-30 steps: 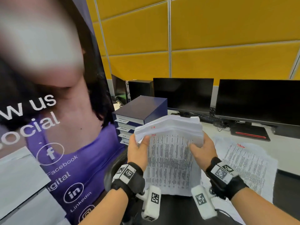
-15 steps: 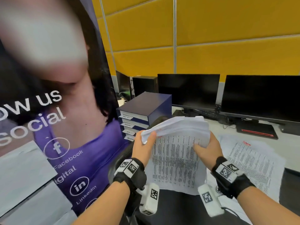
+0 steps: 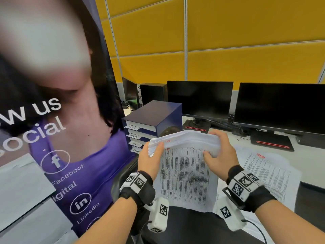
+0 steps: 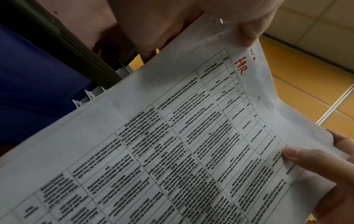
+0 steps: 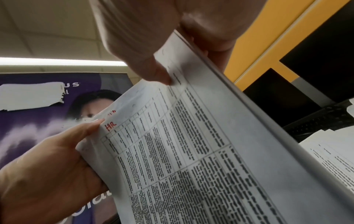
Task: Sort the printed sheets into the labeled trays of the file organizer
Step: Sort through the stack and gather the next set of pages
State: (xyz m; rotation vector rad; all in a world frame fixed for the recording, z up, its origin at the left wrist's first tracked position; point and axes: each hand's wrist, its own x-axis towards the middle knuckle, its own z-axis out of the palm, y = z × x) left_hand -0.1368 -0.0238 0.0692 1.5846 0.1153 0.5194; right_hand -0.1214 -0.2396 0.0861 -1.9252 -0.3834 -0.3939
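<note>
Office. Yellow padded wall panels (image 3: 246,55) behind a white counter (image 3: 307,155) carrying two dark monitors (image 3: 199,98) (image 3: 281,106), a black PC tower (image 3: 152,93) and cables. Navy file organizer (image 3: 156,117) with labeled trays on the counter, loose printed sheets (image 3: 267,173) beside it. Purple roll-up banner (image 3: 58,155) with Facebook and LinkedIn logos on the left. Wrist views show suspended ceiling tiles (image 5: 47,30) and a strip light (image 5: 57,62).

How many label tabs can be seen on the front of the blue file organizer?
4, stacked down the file organizer front: the top tab, "ADMIN", a third, and the lowest. The held sheets may hide more.
</note>
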